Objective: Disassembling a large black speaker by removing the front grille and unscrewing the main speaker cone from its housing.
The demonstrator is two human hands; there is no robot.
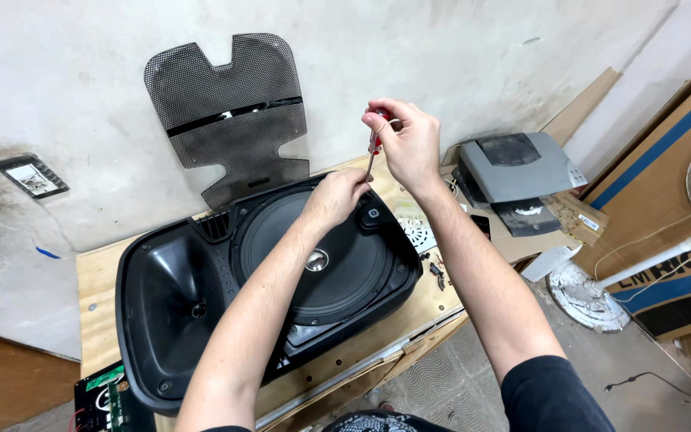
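Gripping screwdriver (pixel 373 146) upright, right hand (pixel 409 144); left hand (pixel 337 194) pinching shaft tip at speaker (pixel 313 260) rim.

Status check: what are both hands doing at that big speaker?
Right hand grips red screwdriver upright. Left hand steadies its tip at speaker rim. Nothing in the way.

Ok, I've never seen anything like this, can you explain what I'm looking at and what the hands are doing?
This is a single view from a camera on a person's head, looking down at their own bare hands. On a wooden workbench lies a big black plastic speaker cabinet, opened up, with its round black speaker cone showing. The right hand grips a red-handled screwdriver, tip down at the cone's rim, where the left hand rests. A black perforated metal grille leans on the wall; a grey printer sits at the right.
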